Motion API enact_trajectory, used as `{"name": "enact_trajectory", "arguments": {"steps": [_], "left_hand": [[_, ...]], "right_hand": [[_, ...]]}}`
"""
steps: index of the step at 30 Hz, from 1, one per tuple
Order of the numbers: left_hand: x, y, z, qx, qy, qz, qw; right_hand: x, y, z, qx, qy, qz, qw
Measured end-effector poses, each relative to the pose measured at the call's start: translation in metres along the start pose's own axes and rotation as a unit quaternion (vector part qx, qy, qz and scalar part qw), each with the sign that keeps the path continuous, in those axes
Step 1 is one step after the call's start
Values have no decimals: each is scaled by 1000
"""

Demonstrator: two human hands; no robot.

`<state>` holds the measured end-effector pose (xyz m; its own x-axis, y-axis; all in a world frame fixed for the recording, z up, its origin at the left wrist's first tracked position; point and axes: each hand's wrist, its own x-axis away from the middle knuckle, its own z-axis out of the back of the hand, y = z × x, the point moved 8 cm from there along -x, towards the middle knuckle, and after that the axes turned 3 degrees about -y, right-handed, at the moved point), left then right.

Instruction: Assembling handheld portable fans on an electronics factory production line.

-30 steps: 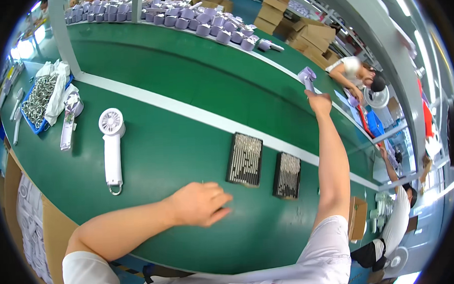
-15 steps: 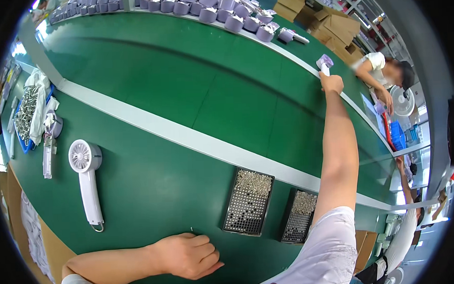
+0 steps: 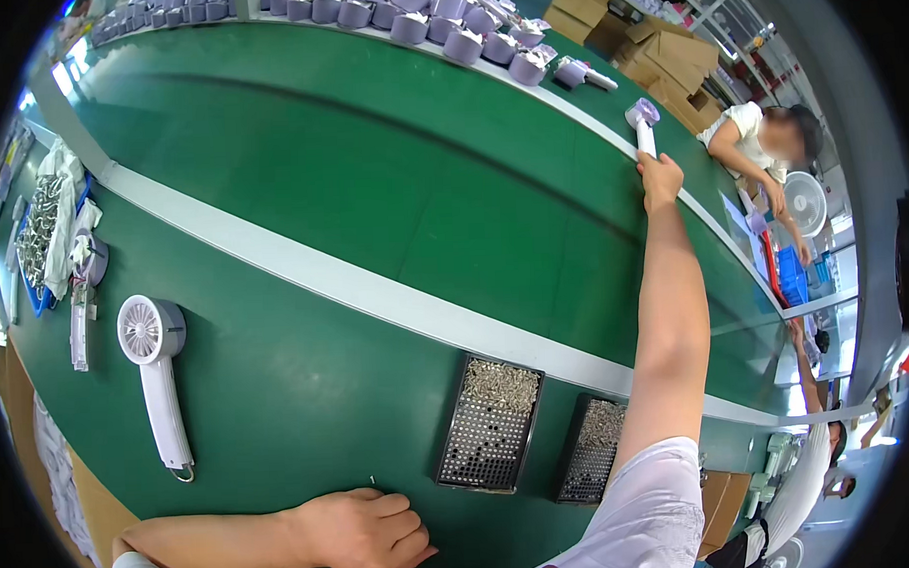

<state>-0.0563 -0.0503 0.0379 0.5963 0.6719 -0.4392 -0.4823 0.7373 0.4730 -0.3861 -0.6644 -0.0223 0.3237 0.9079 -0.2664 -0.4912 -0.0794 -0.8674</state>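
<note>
My right arm is stretched across the green conveyor belt, and my right hand [image 3: 661,179] is closed round the lower end of a handheld fan's white handle. That handheld fan [image 3: 644,119] has a light purple head pointing away from me, at the far rail. Near the front edge of the table my left hand [image 3: 368,533] rests with its fingers curled; what they hold, if anything, is hidden. A tiny silver piece [image 3: 372,480] shows just beyond its knuckles. A white handheld fan [image 3: 163,379] with a round grille lies to the left of it.
Two black trays of small screws, one nearer [image 3: 491,423] and one by my right arm [image 3: 591,447], lie along the pale rail [image 3: 304,261]. Many purple fan heads [image 3: 463,45] crowd the far side. A blue basket of metal parts [image 3: 40,238] stands left. A co-worker [image 3: 765,143] sits far right.
More of the purple fan's handle shows beyond my right hand, which sits closer to the handle's end. My left hand stays curled on the table. The co-worker's arms have shifted.
</note>
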Motion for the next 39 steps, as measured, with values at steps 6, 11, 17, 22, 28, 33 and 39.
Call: {"name": "enact_trajectory", "arguments": {"steps": [6, 11, 17, 22, 28, 33, 39], "left_hand": [[10, 6, -4, -1, 7, -18, 1000], [1, 14, -10, 7, 1, -49, 999], [9, 8, -6, -20, 2, -28, 999], [11, 40, -12, 46, 23, -88, 995], [41, 103, -31, 116, -58, -218, 967], [53, 109, -46, 189, -159, -98, 964], [61, 142, -53, 236, -219, -176, 931]], "right_hand": [[50, -20, 22, 82, -23, 66, 994], [167, -74, 83, 159, -103, 87, 978], [425, -197, 131, 97, -210, 280, 932], [595, -220, 270, -42, -72, 252, 964], [832, -133, 440, 155, 198, -50, 967], [1073, -171, 542, 438, 395, -302, 749], [1324, -300, 573, 676, 446, -515, 280]]}}
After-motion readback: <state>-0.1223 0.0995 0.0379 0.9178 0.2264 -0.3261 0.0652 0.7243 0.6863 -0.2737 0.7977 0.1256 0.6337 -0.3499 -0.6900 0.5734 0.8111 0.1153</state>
